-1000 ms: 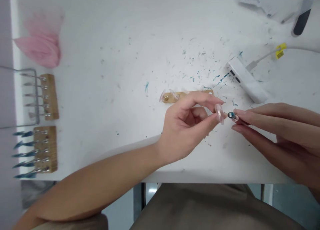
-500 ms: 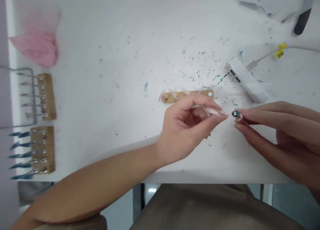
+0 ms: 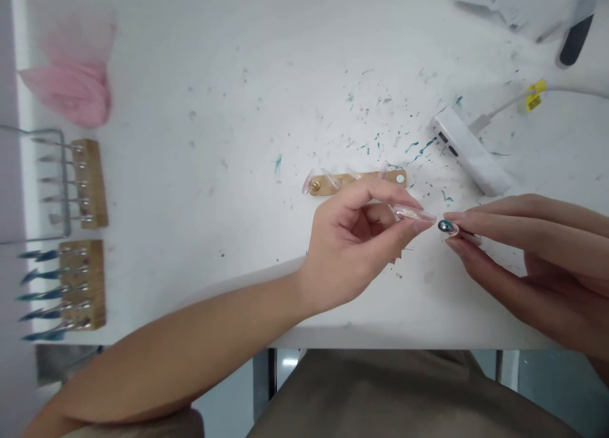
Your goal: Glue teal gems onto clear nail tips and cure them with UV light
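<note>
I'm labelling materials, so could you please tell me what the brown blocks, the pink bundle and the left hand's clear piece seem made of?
Brown blocks: probably wood, matte; unevenly toned.
Pink bundle: thin plastic or fabric, I cannot tell which; it looks crumpled.
Clear piece in the left hand: likely plastic, glossy; see-through with pale highlights.

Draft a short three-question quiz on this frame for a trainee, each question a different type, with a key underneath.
1. True or false: the right hand holds nothing.
2. Multiple choice: the teal pointed pieces at the picture's left are mounted on (a) the white device, (b) the lower wooden block, (c) the pink bundle.
3. Short answer: what does the left hand hold?

Key:
1. False; it pinches a small item with a shiny rounded end.
2. b
3. A small clear, slightly pinkish piece.
</note>
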`<state>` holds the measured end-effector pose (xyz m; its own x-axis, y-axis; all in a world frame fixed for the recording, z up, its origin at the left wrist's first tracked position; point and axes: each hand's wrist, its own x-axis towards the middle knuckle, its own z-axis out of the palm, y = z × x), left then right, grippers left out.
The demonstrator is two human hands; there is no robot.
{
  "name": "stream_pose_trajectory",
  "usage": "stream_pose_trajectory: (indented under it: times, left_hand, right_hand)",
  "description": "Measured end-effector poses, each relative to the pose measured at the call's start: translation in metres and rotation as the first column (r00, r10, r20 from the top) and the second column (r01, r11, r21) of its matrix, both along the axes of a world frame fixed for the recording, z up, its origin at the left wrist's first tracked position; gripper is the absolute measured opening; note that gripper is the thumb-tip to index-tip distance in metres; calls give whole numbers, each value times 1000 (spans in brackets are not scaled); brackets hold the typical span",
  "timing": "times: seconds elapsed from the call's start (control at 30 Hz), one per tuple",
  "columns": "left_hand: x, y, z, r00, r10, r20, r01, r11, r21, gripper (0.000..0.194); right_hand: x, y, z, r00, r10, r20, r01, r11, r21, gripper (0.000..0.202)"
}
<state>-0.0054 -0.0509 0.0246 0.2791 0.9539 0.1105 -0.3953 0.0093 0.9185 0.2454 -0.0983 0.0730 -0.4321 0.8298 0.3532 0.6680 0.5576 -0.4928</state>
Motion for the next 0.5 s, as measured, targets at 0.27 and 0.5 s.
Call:
stream_pose_trajectory:
  times: [0.27, 0.5]
  left_hand:
    - [1, -3, 0, 999, 22, -44, -21, 999, 37, 27]
    - [0, -1, 1, 996, 43, -77, -37, 997, 68, 25]
  right_hand:
    - [-2, 1, -1, 998, -66, 8, 66, 998, -19, 18]
    - [2, -1, 1, 1000, -4, 21, 5, 1000, -28, 20]
